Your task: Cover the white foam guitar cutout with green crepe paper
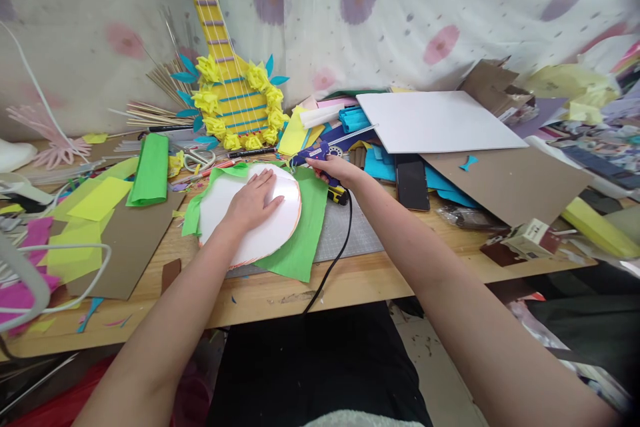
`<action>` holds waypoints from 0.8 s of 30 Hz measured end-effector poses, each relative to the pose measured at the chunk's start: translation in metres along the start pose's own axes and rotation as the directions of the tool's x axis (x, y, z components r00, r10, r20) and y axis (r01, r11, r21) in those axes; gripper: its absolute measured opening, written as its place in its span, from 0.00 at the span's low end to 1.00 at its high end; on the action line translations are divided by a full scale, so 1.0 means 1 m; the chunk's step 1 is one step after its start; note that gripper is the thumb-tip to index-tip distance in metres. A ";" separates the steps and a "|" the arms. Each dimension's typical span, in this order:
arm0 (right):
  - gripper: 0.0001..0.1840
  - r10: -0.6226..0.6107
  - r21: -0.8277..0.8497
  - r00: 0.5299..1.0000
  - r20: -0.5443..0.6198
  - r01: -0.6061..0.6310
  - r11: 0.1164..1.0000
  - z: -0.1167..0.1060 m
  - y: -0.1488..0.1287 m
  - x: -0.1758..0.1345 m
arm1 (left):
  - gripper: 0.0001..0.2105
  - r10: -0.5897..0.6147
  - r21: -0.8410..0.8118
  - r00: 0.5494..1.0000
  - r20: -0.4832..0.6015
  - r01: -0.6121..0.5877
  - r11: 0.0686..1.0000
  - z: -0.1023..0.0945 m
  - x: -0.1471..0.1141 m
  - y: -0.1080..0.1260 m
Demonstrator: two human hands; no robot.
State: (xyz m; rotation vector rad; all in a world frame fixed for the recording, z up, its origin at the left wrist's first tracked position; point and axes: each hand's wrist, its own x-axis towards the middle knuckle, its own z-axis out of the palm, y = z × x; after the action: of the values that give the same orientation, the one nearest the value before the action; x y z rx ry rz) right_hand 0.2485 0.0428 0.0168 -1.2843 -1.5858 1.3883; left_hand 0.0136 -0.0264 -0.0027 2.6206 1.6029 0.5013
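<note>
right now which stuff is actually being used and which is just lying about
In use: left hand pressing white disc; green paper under it; right hand gripping glue gun.

Lying about: yellow guitar, phone, white board, scissors.

Disc on paper sheet; glue gun behind; guitar model farther back.

A home craft corner: paper scraps, paper guitar, wooden table.
</note>
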 end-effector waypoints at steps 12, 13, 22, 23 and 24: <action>0.22 0.038 0.015 0.999 -0.003 -0.038 0.999 -0.010 0.007 -0.008 | 0.29 -0.009 0.017 1.000 0.015 0.008 1.000 -0.001 0.001 0.001; 0.22 0.045 0.018 0.999 -0.005 -0.045 0.999 -0.011 0.007 -0.009 | 0.29 -0.008 0.017 1.000 0.016 0.008 1.000 -0.001 0.001 0.001; 0.22 0.049 0.028 0.999 0.022 -0.050 0.998 -0.024 0.015 -0.022 | 0.29 -0.012 0.012 1.000 0.019 0.012 1.000 -0.001 0.000 0.002; 0.22 0.043 0.044 0.999 0.026 -0.044 0.998 -0.025 0.016 -0.025 | 0.29 -0.012 0.010 1.000 0.018 0.012 1.000 -0.001 0.000 0.002; 0.22 0.042 0.063 0.999 0.023 -0.044 0.997 -0.026 0.017 -0.027 | 0.29 -0.012 0.008 1.000 0.017 0.012 1.000 -0.001 0.000 0.002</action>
State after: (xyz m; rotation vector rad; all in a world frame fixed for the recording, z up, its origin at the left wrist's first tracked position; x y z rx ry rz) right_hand 0.2845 0.0243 0.0090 -1.2764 -1.5241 1.4724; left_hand 0.0147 -0.0271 -0.0014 2.6123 1.6178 0.4711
